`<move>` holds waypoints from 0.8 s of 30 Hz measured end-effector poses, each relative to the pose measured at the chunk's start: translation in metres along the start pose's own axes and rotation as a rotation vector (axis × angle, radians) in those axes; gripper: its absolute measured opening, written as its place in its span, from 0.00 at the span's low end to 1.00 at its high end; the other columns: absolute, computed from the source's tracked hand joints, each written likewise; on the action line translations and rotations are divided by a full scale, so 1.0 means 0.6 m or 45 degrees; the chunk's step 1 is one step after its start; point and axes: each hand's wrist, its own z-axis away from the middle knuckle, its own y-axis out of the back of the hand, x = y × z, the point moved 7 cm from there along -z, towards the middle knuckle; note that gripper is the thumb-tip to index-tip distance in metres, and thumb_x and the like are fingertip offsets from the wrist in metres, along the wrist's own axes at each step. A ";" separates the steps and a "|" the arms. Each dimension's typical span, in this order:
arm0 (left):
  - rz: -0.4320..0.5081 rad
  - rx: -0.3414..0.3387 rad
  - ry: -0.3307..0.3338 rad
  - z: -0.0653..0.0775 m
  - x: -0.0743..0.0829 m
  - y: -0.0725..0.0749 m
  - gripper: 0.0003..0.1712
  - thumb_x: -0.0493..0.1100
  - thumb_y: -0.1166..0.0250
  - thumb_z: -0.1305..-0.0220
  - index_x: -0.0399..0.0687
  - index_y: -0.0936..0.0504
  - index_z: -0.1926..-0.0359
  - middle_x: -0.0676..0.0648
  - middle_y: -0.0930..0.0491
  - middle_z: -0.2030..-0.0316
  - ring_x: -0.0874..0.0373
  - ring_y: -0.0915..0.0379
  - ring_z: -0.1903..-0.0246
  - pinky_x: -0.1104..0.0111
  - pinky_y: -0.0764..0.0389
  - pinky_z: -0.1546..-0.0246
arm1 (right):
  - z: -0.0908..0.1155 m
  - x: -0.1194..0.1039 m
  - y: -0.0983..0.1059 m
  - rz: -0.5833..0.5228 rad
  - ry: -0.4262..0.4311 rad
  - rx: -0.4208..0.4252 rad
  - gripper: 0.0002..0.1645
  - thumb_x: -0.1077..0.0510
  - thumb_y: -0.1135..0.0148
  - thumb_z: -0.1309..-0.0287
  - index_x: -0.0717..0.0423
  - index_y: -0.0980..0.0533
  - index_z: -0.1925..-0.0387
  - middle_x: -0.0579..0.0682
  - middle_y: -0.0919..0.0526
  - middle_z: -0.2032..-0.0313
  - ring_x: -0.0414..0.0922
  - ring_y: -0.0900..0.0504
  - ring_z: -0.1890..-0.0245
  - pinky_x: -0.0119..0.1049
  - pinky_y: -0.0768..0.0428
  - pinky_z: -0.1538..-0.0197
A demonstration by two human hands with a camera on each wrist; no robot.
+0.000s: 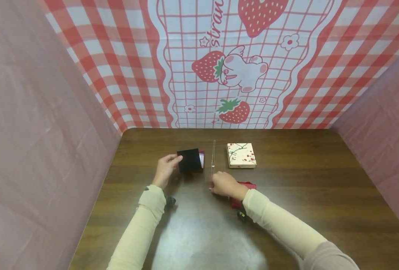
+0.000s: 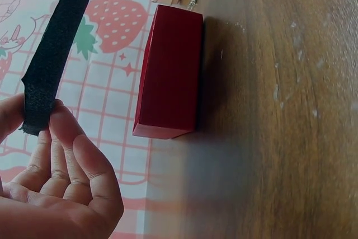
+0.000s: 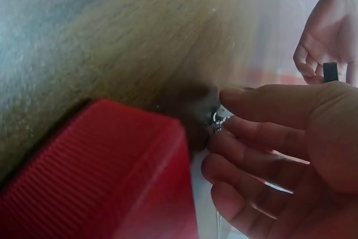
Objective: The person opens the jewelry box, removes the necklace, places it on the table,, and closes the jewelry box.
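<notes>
My left hand (image 1: 165,168) pinches a thin square black pad (image 1: 189,160) by its edge, thumb on one face and fingertips on the other. The pad is tilted over an open red box (image 1: 201,153), whose white inside shows at the right. In the left wrist view, that red box (image 2: 170,74) stands on the table beside the raised pad. My right hand (image 1: 224,183) is at the near end of a fine silver necklace (image 1: 213,153) lying stretched along the table. In the right wrist view, thumb and forefinger pinch its small silver clasp (image 3: 218,118).
A cream box with red blossoms (image 1: 241,155) sits beyond my right hand. Under my right wrist is a ribbed red piece (image 1: 248,185), partly hidden by the forearm. A checked strawberry cloth (image 1: 138,75) hangs behind the wooden table, with pink cloth at both sides.
</notes>
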 end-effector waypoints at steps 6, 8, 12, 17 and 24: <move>-0.002 -0.007 0.001 0.002 0.000 -0.001 0.26 0.47 0.34 0.37 0.35 0.22 0.43 0.36 0.21 0.45 0.57 0.23 0.63 0.65 0.20 0.54 | 0.005 -0.003 -0.001 -0.009 0.013 -0.059 0.14 0.55 0.28 0.53 0.51 0.25 0.85 0.47 0.22 0.82 0.43 0.26 0.81 0.38 0.26 0.76; 0.000 -0.008 0.006 0.002 0.000 -0.002 0.26 0.47 0.34 0.37 0.35 0.22 0.43 0.36 0.21 0.44 0.56 0.23 0.61 0.63 0.20 0.52 | 0.006 -0.003 -0.002 -0.015 0.020 -0.073 0.14 0.55 0.28 0.53 0.51 0.25 0.84 0.46 0.22 0.82 0.42 0.27 0.81 0.38 0.27 0.76; 0.003 0.000 0.006 0.001 0.000 0.000 0.26 0.47 0.34 0.37 0.35 0.22 0.43 0.36 0.21 0.44 0.56 0.23 0.61 0.61 0.20 0.51 | 0.005 -0.002 -0.003 -0.022 0.034 -0.082 0.13 0.54 0.29 0.51 0.51 0.24 0.82 0.45 0.21 0.81 0.41 0.27 0.81 0.37 0.26 0.75; 0.014 0.004 0.007 0.000 -0.001 0.000 0.25 0.47 0.34 0.38 0.35 0.21 0.44 0.36 0.21 0.45 0.59 0.23 0.64 0.65 0.20 0.55 | 0.005 -0.006 -0.002 -0.046 0.067 -0.071 0.10 0.52 0.29 0.50 0.51 0.20 0.78 0.46 0.17 0.78 0.42 0.22 0.78 0.37 0.22 0.72; 0.000 -0.003 -0.001 0.002 -0.001 0.002 0.26 0.47 0.35 0.37 0.35 0.22 0.43 0.36 0.22 0.44 0.53 0.22 0.59 0.62 0.20 0.50 | 0.003 -0.007 -0.003 -0.088 0.059 -0.095 0.08 0.52 0.30 0.48 0.50 0.18 0.75 0.45 0.15 0.76 0.41 0.20 0.77 0.37 0.20 0.69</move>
